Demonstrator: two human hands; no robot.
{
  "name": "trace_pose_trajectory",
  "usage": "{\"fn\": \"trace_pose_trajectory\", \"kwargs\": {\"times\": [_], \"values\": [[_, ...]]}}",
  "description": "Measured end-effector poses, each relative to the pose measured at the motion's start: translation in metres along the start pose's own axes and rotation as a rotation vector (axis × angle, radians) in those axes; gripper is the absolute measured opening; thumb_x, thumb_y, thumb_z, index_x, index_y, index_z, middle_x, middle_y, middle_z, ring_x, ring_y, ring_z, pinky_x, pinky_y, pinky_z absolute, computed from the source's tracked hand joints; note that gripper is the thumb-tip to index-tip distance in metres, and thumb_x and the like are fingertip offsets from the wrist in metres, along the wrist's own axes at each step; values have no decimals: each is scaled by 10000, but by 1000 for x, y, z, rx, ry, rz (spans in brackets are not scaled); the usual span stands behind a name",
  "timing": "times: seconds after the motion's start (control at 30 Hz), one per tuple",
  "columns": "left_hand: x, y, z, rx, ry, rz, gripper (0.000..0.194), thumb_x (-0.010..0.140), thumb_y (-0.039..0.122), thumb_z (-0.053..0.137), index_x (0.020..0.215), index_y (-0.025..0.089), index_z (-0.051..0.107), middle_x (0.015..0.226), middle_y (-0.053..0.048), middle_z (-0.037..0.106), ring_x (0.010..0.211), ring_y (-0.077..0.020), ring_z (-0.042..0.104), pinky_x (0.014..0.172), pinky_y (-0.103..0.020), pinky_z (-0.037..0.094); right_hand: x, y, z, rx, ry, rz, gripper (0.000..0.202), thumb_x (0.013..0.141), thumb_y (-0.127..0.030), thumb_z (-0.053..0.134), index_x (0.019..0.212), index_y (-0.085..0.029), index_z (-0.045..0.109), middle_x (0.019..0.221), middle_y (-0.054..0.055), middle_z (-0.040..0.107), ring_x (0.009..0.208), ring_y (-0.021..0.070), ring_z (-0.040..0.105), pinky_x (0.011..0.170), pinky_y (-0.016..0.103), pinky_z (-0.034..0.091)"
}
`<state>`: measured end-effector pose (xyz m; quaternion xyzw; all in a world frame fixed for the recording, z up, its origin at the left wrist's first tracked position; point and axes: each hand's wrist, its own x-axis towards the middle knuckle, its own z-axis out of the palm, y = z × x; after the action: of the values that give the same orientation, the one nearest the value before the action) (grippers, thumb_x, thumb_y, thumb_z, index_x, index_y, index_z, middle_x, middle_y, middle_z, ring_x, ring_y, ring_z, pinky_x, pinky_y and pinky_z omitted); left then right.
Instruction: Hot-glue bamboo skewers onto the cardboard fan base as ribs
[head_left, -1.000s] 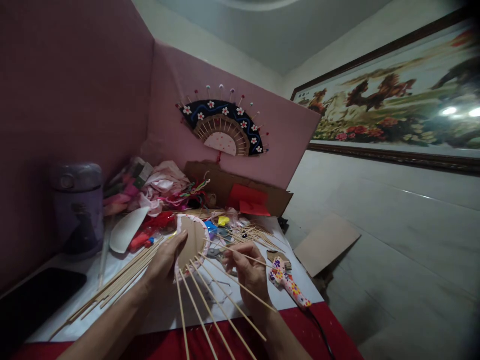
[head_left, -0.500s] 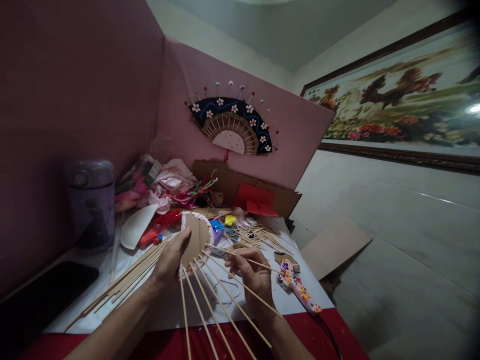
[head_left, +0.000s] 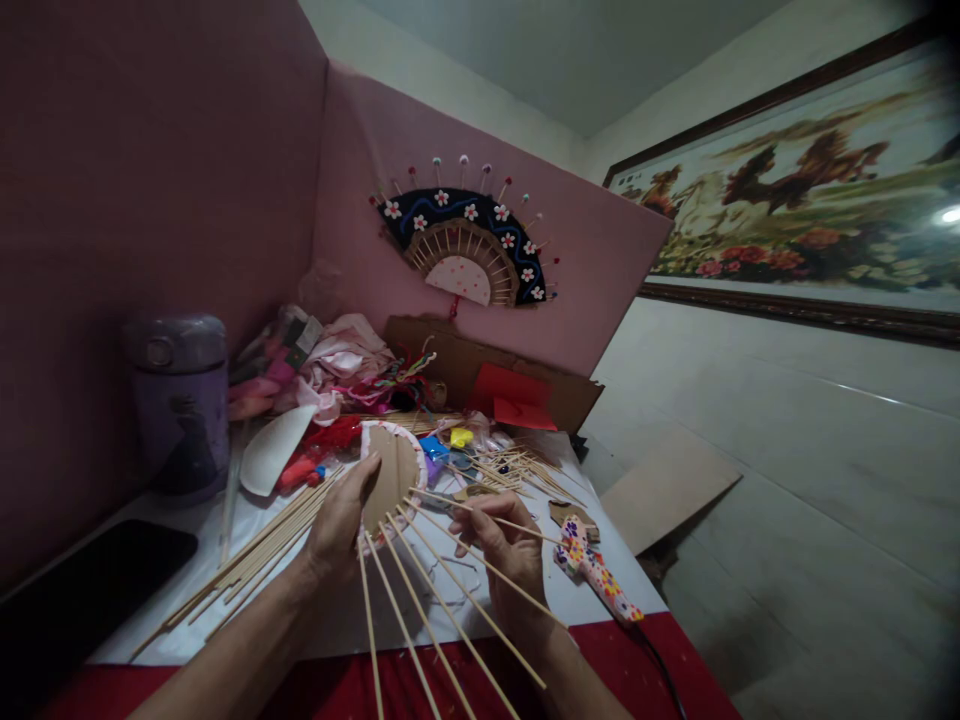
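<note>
A half-round cardboard piece [head_left: 394, 468] with a white patterned rim is gripped at its left edge by my left hand [head_left: 339, 515]. Several thin wooden sticks [head_left: 442, 612] fan out from its lower edge toward me. My right hand [head_left: 504, 545] pinches the rightmost stick [head_left: 517, 525], whose inner end touches the rim. Another stick passes close under those fingers. On the pink board [head_left: 585, 250] behind hangs a finished-looking dark fan [head_left: 480, 212] with white flowers and beaded tips.
Loose sticks [head_left: 259, 545] lie left of my left arm, near a purple bottle [head_left: 184, 420], a black phone [head_left: 112, 570] and a white half-round piece [head_left: 276, 450]. A flower-patterned glue gun [head_left: 600, 575] with a cable lies right. Short sticks [head_left: 525, 470] and coloured packets [head_left: 435, 452] sit behind.
The view has shifted very slightly. Both hands keep their holds, and the cardboard and sticks have barely moved.
</note>
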<state>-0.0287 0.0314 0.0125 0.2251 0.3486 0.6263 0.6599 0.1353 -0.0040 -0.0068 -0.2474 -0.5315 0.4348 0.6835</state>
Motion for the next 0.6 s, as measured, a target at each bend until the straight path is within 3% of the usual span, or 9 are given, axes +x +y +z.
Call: {"fn": "trace_pose_trajectory", "kwargs": {"times": [0.33, 0.6], "values": [[2, -1, -2, 33, -36, -8, 344, 794, 316, 535, 1042, 93, 621, 656, -73, 673, 457, -175, 594, 406, -284, 483, 2, 6, -4, -16, -14, -17, 46, 805, -173, 626, 763, -172, 607, 765, 23, 664, 602, 138, 632, 459, 232, 516], [1, 0, -2, 68, 27, -16, 354, 782, 325, 553, 1054, 108, 619, 614, -55, 664, 426, -184, 590, 375, -286, 468, 0, 7, -2, -26, -5, 11, 45, 794, -178, 639, 760, -173, 609, 758, 17, 664, 575, 126, 616, 453, 230, 515]]}}
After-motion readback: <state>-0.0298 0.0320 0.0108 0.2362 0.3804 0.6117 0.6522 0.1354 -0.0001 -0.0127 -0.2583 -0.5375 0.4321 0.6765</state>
